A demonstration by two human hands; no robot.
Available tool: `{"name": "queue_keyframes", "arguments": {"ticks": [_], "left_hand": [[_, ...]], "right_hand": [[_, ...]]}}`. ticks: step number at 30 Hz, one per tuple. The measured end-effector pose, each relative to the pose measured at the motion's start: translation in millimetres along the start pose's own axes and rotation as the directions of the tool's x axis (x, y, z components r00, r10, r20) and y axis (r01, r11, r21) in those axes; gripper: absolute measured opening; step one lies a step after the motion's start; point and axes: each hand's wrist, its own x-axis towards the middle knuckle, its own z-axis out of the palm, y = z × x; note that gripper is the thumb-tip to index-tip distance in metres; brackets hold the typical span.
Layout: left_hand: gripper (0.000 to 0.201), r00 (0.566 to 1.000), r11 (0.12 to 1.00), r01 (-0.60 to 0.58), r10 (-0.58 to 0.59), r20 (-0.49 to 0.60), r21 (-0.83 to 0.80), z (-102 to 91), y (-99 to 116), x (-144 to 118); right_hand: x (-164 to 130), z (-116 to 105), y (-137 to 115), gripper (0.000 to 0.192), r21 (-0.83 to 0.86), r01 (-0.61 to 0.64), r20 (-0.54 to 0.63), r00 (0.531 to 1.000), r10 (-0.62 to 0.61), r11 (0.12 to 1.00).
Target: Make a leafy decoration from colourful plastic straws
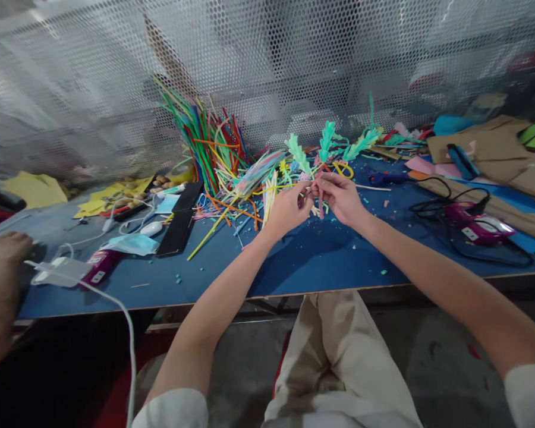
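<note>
Both my hands meet above the middle of the blue table [321,261]. My left hand [288,209] and my right hand [341,199] pinch the stems of a small bunch of pipe-cleaner stalks [321,199]. Green and teal feathery leaf shapes [326,139] fan upward from the bunch, just beyond my fingers. A big loose pile of coloured pipe cleaners [214,148] lies behind and to the left of my left hand.
A pink glue gun [470,223] with a black cable lies at right, near brown cardboard [494,148]. At left lie a black phone [178,229], a face mask [131,244], a white cable and yellow paper [35,189]. Another person's arm [2,285] rests at the far left. A perforated metal screen [267,65] backs the table.
</note>
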Motion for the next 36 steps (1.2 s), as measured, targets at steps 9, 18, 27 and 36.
{"name": "queue_keyframes", "arguments": {"ticks": [9,18,27,36], "left_hand": [[0.023,0.987,0.940,0.118,-0.145,-0.064,-0.320,9.8,-6.9,1.0],[0.043,0.941,0.767,0.233,-0.333,-0.061,-0.598,11.3,-17.7,8.4],[0.058,0.927,0.650,0.296,-0.371,0.048,-0.700,13.1,-19.2,9.7],[0.061,0.966,0.854,0.146,-0.233,-0.115,-0.500,8.2,-13.2,5.7]], "right_hand": [[0.6,-0.5,-0.4,0.041,-0.046,-0.019,-0.008,1.000,0.018,0.999],[-2.4,3.7,-2.5,0.043,-0.076,-0.016,-0.012,1.000,0.016,0.997],[-2.8,4.9,-0.1,0.042,-0.081,-0.049,-0.022,0.999,0.047,0.996],[-6.8,8.2,-7.6,0.056,-0.092,-0.076,0.012,0.997,0.078,0.993]]}}
